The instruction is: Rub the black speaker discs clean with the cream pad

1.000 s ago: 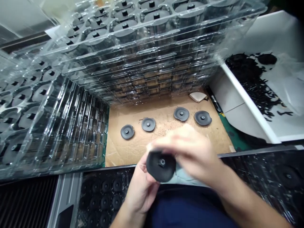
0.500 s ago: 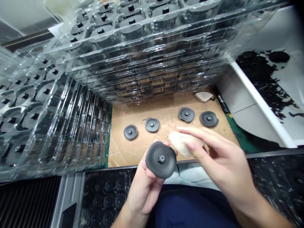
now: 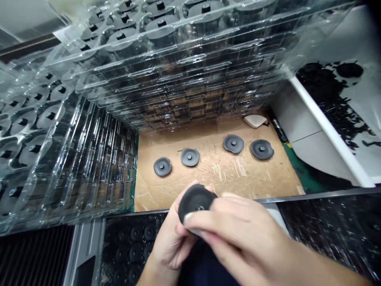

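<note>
A dark grey, dished rubber-like disc [image 3: 193, 198] with a small round hub is tilted up in front of me. My left hand [image 3: 175, 234] grips it from below and behind, fingers closed round its rim. Across the disc's lower right part lies my right hand [image 3: 238, 230], its fingers bent and pressed on the face, slightly blurred. The soft white cloth it held a moment ago is now mostly hidden under those fingers. Similar discs lie on the cardboard beyond: one at the far left [image 3: 162, 167], another beside it [image 3: 189, 157], and two at the right [image 3: 233, 143] [image 3: 262, 149].
Stacked clear plastic trays [image 3: 190, 79] full of discs wall off the back, with another stack [image 3: 89, 159] at left. A white folded pad [image 3: 255, 120] and a dark marker-like tool [image 3: 278, 125] lie back right. Beyond a white partition [image 3: 330, 127] are black scraps [image 3: 324, 91].
My right hand has moved left and down from beside the disc onto its face, carrying the white cloth. The disc has shifted slightly left and tilted in my left hand.
</note>
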Tool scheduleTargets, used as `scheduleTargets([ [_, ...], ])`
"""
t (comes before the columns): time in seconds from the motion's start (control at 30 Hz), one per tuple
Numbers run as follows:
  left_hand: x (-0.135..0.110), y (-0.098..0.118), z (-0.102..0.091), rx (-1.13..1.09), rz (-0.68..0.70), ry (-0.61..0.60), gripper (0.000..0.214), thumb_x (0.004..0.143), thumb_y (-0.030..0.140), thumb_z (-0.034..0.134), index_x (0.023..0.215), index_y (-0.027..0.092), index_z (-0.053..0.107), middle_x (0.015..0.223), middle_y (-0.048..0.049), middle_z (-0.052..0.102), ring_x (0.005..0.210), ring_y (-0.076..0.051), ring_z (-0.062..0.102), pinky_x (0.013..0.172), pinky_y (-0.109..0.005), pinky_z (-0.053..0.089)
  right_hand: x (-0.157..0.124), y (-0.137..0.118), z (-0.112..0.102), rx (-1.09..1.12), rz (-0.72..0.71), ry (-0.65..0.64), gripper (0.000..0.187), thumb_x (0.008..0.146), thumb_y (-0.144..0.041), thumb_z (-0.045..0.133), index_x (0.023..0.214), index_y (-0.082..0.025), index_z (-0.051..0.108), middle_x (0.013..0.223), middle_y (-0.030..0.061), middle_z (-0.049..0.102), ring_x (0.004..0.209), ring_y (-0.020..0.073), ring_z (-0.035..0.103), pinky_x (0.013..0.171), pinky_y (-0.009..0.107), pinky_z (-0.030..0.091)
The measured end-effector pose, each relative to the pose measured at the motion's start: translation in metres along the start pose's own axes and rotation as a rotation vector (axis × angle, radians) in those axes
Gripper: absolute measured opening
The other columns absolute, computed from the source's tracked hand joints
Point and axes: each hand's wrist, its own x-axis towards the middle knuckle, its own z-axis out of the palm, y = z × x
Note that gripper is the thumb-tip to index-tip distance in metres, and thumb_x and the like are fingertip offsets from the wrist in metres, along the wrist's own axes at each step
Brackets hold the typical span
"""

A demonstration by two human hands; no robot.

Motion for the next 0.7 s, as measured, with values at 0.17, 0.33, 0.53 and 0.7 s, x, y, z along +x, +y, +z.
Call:
scheduleTargets([
  [0.17,0.003,-0.001,0.0,-0.069,-0.011,-0.097,0.051,0.051,0.022,0.086,0.099,0.023,0.07,0.1,-0.0015,0.074,0.091,-0.015,0.067,0.082,-0.018,0.05,-0.014,0.0,-0.02,-0.277,0.157,0.003,0.025,0.087,-0.01,0.045,0.101,-0.015,0.064,0.071,0.0027,0.064,0.062,0.0142,0.055,0.058,0.027,0.043],
  [0.33,0.0,-0.001,0.0,-0.047,-0.02,-0.087,0.044,0.066,0.02,0.077,0.109,0.021,0.066,0.101,-0.0016,0.072,0.095,-0.015,0.066,0.083,-0.019,0.05,0.013,0.014,-0.017,-0.267,-0.198,0.062,0.029,0.093,-0.015,0.04,0.092,-0.019,0.069,0.066,0.0005,0.062,0.06,0.0131,0.049,0.058,0.029,0.04],
  [0.53,0.001,0.0,-0.008,-0.191,-0.115,-0.282,0.049,0.06,0.034,0.08,0.106,0.023,0.067,0.111,-0.0048,0.071,0.097,-0.025,0.068,0.077,-0.027,0.057,-0.011,0.048,-0.021,-0.06,0.285,0.205,0.021,0.089,-0.018,0.052,0.102,-0.023,0.067,0.094,0.0017,0.07,0.085,0.0142,0.063,0.071,0.025,0.05],
  [0.7,0.004,-0.002,-0.007,-0.244,-0.147,-0.328,0.052,0.06,0.038,0.079,0.108,0.021,0.066,0.11,-0.0072,0.071,0.096,-0.026,0.068,0.074,-0.026,0.058,-0.066,0.066,0.003,0.12,0.643,0.08,0.022,0.089,-0.033,0.052,0.1,-0.025,0.069,0.103,0.003,0.071,0.095,0.0203,0.066,0.075,0.031,0.055],
])
